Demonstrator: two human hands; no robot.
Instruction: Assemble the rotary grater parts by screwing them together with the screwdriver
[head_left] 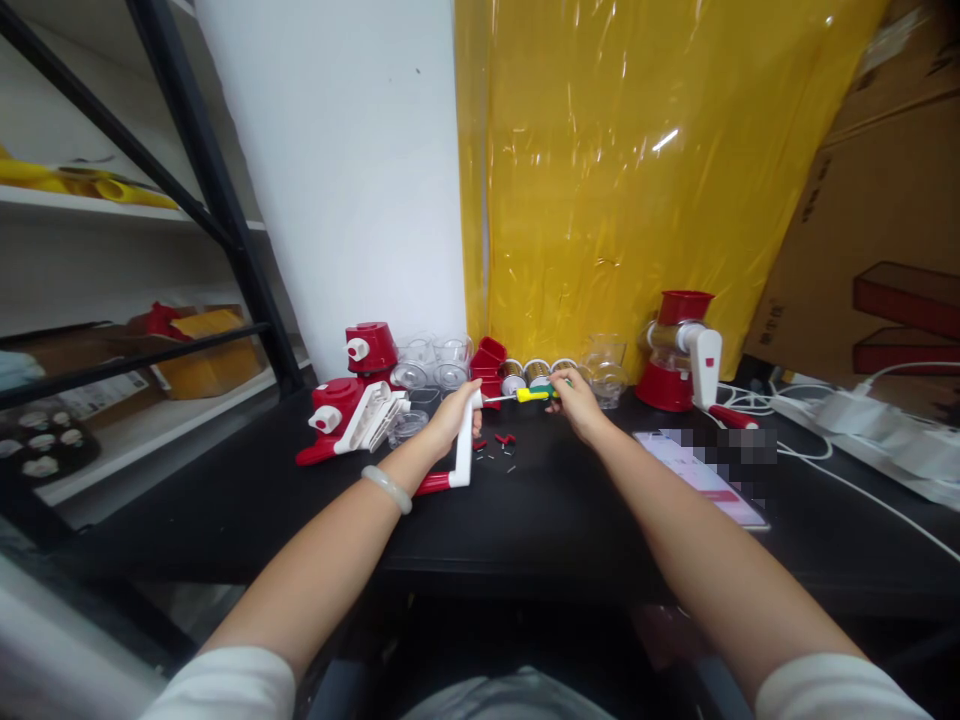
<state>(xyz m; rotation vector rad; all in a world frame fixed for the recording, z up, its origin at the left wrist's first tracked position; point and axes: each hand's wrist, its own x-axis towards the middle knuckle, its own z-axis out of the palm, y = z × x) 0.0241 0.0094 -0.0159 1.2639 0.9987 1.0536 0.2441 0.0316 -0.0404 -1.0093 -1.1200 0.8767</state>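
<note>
My left hand (pixel 455 415) is closed around the upper end of a white crank handle (pixel 464 445), whose red grip (pixel 433 484) points left near the tabletop. My right hand (pixel 576 400) is wrapped round a screwdriver with a yellow and green handle (pixel 534 394). The screwdriver lies level, its metal shaft pointing left to the top of the crank handle; whether the tip touches a screw is too small to tell. Below, between my hands, small red parts (pixel 505 440) and several tiny screws (pixel 511 469) lie on the black table (pixel 525 530).
Red grater bodies (pixel 373 347), white crank handles (pixel 375 418), clear plastic cups (pixel 452 362) and metal grating drums (pixel 537 373) stand along the back. At right are an assembled rotary grater (pixel 670 370), a tablet (pixel 701 478) and a power strip with cables (pixel 862 425). Shelving (pixel 232 240) borders the left.
</note>
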